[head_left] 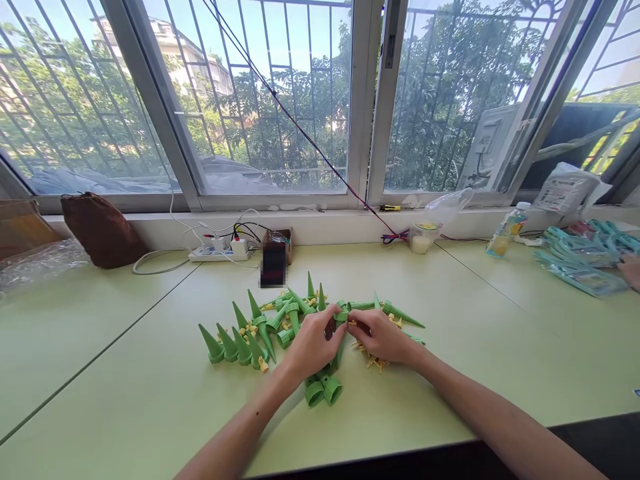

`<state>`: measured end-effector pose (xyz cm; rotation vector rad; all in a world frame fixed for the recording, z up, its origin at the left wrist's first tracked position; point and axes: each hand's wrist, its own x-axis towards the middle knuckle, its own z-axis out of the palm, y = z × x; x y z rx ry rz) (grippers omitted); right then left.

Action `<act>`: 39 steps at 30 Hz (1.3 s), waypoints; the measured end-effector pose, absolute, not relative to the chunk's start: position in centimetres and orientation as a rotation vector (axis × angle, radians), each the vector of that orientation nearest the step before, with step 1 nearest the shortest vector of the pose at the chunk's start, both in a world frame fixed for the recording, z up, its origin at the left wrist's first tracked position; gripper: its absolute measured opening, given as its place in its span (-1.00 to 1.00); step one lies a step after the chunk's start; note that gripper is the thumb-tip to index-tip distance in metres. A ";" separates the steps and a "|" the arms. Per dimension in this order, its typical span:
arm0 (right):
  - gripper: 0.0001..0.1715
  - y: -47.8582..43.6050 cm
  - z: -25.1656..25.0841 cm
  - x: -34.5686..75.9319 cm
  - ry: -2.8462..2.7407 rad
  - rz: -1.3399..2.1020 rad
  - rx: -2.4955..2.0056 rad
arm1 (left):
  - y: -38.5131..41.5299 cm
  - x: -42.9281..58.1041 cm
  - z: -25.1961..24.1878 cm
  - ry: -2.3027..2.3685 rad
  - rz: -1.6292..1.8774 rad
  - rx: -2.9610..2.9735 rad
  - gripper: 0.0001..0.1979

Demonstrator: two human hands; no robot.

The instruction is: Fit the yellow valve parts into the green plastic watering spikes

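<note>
A pile of green plastic cone spikes [280, 317] lies on the pale green table [125, 373], with small yellow plastic parts [373, 363] scattered among them. My left hand [313, 343] is closed around a green spike [341, 317] at the middle of the pile. My right hand [383, 337] pinches a small yellow part against the end of that spike. A row of upright green spikes [230, 343] stands to the left of my hands. Two more green spikes [323, 390] lie just below my left wrist.
Behind the pile sit a white power strip [220, 252] with cables and a small dark box [275, 263]. A brown pouch [103, 230] rests at the left. A bottle [506, 230], plastic bags and teal packets [580, 267] lie at the right, where another person's hand [631, 270] shows.
</note>
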<state>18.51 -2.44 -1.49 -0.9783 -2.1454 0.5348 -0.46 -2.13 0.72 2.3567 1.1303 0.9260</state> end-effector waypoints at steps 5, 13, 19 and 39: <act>-0.71 -2.4 -1.6 18.5 -2.155 0.526 -0.974 | -2.2 -0.5 0.9 1.137 0.894 2.362 -0.86; -0.70 -2.5 -1.4 18.6 -2.178 0.519 -0.986 | -2.3 -0.5 0.9 1.140 0.847 2.373 -0.86; -0.69 -2.6 -1.2 18.5 -2.178 0.520 -0.984 | -2.3 -0.5 0.9 1.125 0.851 2.385 -0.85; -0.69 -2.5 -1.4 18.5 -2.162 0.512 -0.965 | -2.2 -0.5 1.0 1.111 0.895 2.359 -0.85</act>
